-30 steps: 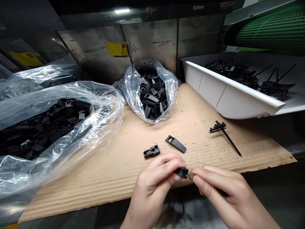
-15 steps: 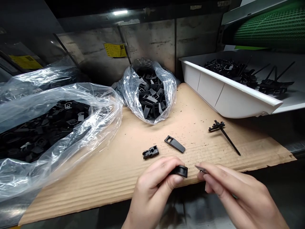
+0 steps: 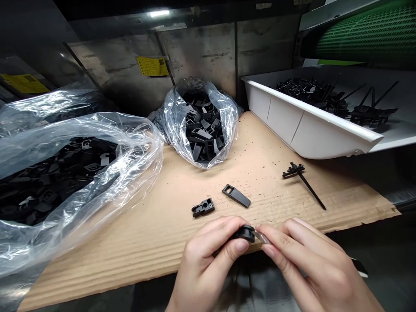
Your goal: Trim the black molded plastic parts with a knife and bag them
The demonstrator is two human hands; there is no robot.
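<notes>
My left hand (image 3: pixel 208 253) pinches a small black plastic part (image 3: pixel 246 233) with a rounded end between thumb and forefinger. Closed fingers of my right hand (image 3: pixel 313 260) grip a thin, greyish metal blade (image 3: pixel 261 238), its tip against or very near the end of that part; its other end is hidden in the hand. Just beyond my hands, a black clip-like piece (image 3: pixel 203 208) and a flat tapered lever (image 3: pixel 236 196) with a square hole lie on the cardboard (image 3: pixel 156 225). A black cross-shaped piece with a long stem (image 3: pixel 303 182) rests farther right.
Clear plastic bags (image 3: pixel 136 173) of black parts take up the left side. Another open bag (image 3: pixel 232 125) of tapered pieces stands at the back middle. A white tray (image 3: pixel 282 117) with black pieces is at the back right, below a green roller-like surface (image 3: pixel 367 34).
My right hand has moved left, bringing the blade from a short gap away to the end of the black part. My left hand keeps its hold. The view has shifted slightly.
</notes>
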